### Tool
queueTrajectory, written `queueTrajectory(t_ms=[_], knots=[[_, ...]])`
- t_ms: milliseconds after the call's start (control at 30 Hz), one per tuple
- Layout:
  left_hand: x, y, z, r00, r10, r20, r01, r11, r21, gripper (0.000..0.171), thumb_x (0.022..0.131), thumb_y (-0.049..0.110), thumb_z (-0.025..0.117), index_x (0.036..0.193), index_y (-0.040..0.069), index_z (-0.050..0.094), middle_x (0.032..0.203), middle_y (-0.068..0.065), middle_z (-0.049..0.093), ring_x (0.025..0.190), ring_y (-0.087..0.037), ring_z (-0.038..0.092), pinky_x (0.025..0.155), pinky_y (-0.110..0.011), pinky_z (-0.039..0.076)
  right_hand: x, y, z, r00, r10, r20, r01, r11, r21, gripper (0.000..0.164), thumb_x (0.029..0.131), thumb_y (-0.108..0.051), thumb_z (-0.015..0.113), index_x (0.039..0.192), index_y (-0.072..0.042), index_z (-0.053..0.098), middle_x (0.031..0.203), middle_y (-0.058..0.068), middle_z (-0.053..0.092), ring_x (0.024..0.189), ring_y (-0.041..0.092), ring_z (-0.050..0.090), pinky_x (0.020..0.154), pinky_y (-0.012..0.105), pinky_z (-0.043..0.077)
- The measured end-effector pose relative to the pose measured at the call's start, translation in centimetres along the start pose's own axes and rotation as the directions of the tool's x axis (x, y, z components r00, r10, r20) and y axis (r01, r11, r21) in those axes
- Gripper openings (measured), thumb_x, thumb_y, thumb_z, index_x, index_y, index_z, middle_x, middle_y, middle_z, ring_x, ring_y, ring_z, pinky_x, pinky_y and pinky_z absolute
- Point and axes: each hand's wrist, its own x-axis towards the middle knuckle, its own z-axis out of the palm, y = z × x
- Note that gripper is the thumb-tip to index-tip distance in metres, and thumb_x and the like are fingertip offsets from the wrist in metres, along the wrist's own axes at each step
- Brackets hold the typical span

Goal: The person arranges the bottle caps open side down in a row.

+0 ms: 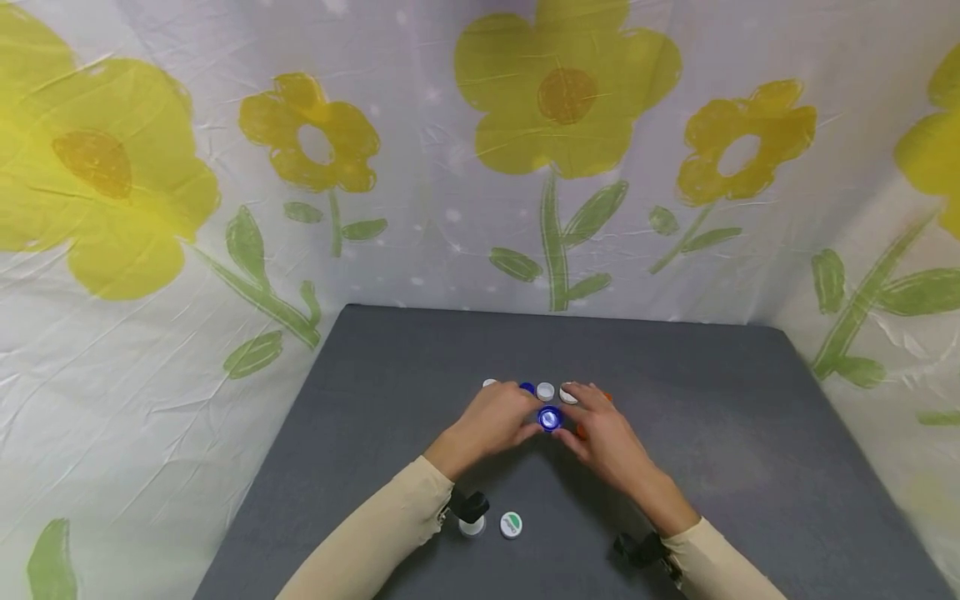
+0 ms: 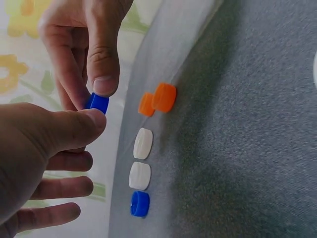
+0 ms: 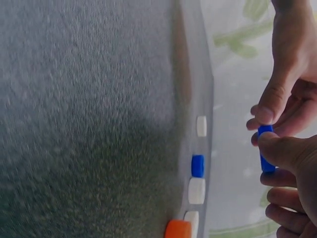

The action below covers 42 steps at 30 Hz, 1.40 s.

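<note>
While hands (image 1: 497,417) (image 1: 609,437) pinch a blue cap (image 1: 550,419), one green label (image 1: 512,522) is illegible.

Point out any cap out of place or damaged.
The green-printed cap and the white cap beside it look stray, lying apart from the far row of caps. The held blue cap shows no damage.

A flat, dark grey worktop (image 1: 727,442) with rounded far corners shows a finely speckled surface in the wrist views. Behind it and along both sides hangs a creased whitish sheet (image 1: 427,267) patterned with flowers: a large yellow bloom with an orange-brown centre (image 1: 567,96) at the back, smaller golden blooms with pale centres (image 1: 311,140) flanking it, and green stems and leaves (image 1: 553,242) below.
</note>
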Motion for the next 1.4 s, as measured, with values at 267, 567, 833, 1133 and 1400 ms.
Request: queueTrajectory(t_ms=[267,567,833,1133,1400], knots=[[-1.6,0.2,-0.8,0.999,0.006,-0.045,-0.009,0.998,-0.059,0.023,0.095,0.040,0.087,0.107,0.022,0.082,0.096,0.007,0.082,0.085,-0.017,0.075,0.074,-0.034,0.061,-0.2,-1.2,-0.3,1.000,-0.010,-0.010,0.010,0.999,0.037,0.041,0.087,-0.019,0.094,0.120,0.001,0.080,0.141,0.024,0.069,0.135,0.045,0.065,0.119,0.059,0.046],[-3.9,0.4,-1.0,0.999,0.024,-0.040,-0.028,0.996,-0.083,0.025,0.094,0.038,0.087,0.111,0.020,0.083,0.104,0.007,0.084,0.094,-0.016,0.077,0.084,-0.035,0.061,-1.3,-2.3,0.8,0.998,-0.053,-0.038,0.055,0.997,0.062,0.046,0.084,-0.019,0.096,0.122,0.001,0.080,0.141,0.021,0.071,0.134,0.044,0.067,0.113,0.060,0.051],[-4.9,0.7,-0.7,1.000,0.012,0.003,-0.012,0.995,-0.095,0.026,0.095,0.039,0.087,0.112,0.019,0.083,0.106,0.006,0.084,0.095,-0.016,0.076,0.085,-0.035,0.060,-1.9,-2.9,1.9,0.997,-0.059,-0.055,0.064,0.994,0.093,0.045,0.084,-0.017,0.095,0.121,0.003,0.079,0.138,0.021,0.072,0.133,0.043,0.067,0.114,0.059,0.051],[-5.3,1.2,-0.3,0.998,-0.012,-0.056,0.007,0.997,-0.083,0.032,0.094,0.040,0.087,0.117,0.018,0.083,0.110,0.005,0.083,0.098,-0.016,0.077,0.084,-0.037,0.061,-1.9,-2.8,1.7,0.999,-0.028,-0.035,0.033,0.991,0.128,0.040,0.083,-0.016,0.094,0.117,-0.001,0.080,0.139,0.019,0.072,0.133,0.040,0.068,0.116,0.056,0.049],[-5.7,1.4,0.0,0.982,0.029,-0.188,-0.036,0.999,-0.039,0.032,0.092,0.035,0.090,0.118,0.017,0.083,0.114,0.005,0.083,0.099,-0.016,0.076,0.083,-0.034,0.060,-2.0,-2.5,1.3,0.997,0.071,0.016,-0.073,0.971,0.227,0.032,0.089,-0.020,0.089,0.116,-0.005,0.081,0.141,0.015,0.073,0.133,0.039,0.070,0.112,0.058,0.053]])
